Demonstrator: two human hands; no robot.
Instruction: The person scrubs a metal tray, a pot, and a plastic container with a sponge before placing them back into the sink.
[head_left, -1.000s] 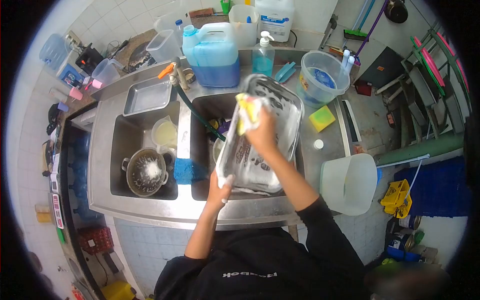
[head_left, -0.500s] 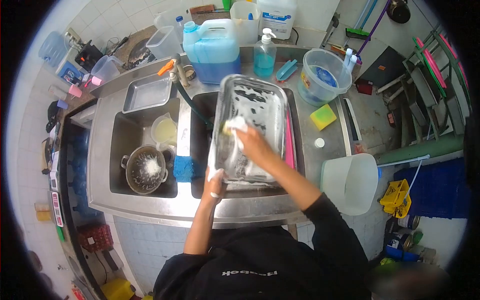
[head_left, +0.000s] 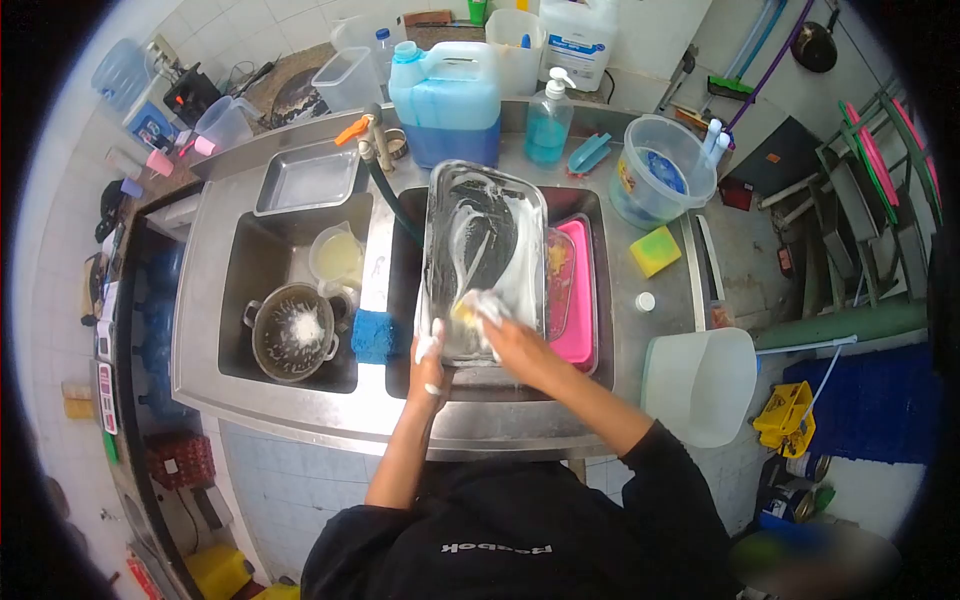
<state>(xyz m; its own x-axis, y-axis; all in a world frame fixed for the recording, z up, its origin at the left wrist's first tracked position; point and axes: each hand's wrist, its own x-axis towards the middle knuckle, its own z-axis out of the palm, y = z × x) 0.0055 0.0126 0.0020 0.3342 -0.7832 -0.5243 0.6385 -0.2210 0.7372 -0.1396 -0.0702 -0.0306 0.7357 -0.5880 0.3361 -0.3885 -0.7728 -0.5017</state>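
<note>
A soapy rectangular metal baking tray (head_left: pixel 490 235) is tilted over the right basin, white foam streaked across its inside. My left hand (head_left: pixel 430 365), with suds on its fingers, grips the tray's lower left edge. In my right hand (head_left: pixel 510 340) a foam-covered sponge (head_left: pixel 468 308), yellowish where it shows, presses on the tray's lower middle. Behind the tray, a pink tray (head_left: pixel 583 340) stands in the basin with a clear container (head_left: pixel 560 280) against it.
The left basin holds a metal pot (head_left: pixel 292 335) and a jug of cloudy liquid (head_left: pixel 337 256). A blue cloth (head_left: pixel 373 337) lies on the divider. Behind stand a faucet (head_left: pixel 375 140), a blue-liquid jug (head_left: pixel 447 120) and a soap pump bottle (head_left: pixel 549 125). A yellow-green sponge (head_left: pixel 655 251) rests right.
My right hand has moved down the tray with the sponge, and dark swirls now cut through the foam. The tray has shifted left, showing more of the pink tray and clear container.
</note>
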